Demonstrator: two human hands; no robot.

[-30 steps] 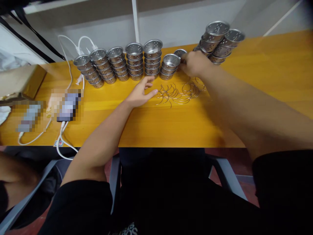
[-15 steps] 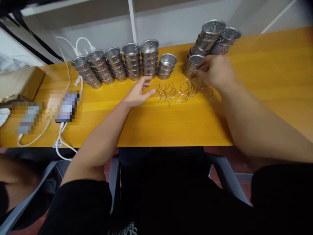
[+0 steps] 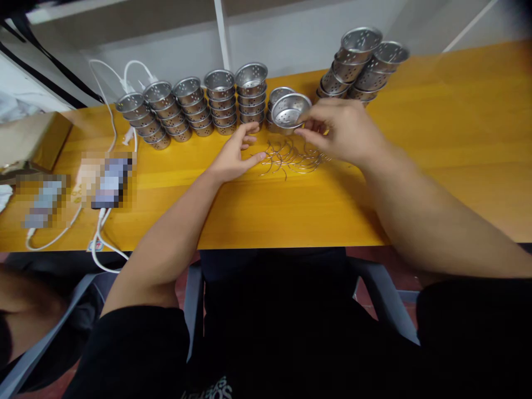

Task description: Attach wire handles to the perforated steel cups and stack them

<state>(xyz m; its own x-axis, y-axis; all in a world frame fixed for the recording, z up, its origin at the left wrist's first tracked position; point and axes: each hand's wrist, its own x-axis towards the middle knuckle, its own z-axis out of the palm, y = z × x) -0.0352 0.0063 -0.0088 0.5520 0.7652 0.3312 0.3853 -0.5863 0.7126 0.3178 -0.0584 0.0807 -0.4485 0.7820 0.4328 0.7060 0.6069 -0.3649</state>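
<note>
Between the thumb and fingers of my right hand (image 3: 338,130) is the rim of a perforated metal cup (image 3: 291,111), tilted toward me. It overlaps a short stack of similar cups (image 3: 280,91) behind it, partly hiding them; whether they touch I cannot tell. My left hand (image 3: 239,154) rests near the table surface with fingers apart and nothing in it. Its thumb is at the edge of a pile of thin curved metal wires (image 3: 286,158). Just behind its fingers stands a tall cup stack (image 3: 252,91).
More cup stacks (image 3: 189,102) line the back to the left. Leaning cup stacks (image 3: 359,50) stand at the back right. Phones (image 3: 111,183) with white cables and a cardboard box (image 3: 37,141) are on the left of the wooden table (image 3: 291,216). Another person sits at left.
My right hand has lifted the cup from the front of the right-hand stacks and carried it left to the short stack. My left hand has hardly moved.
</note>
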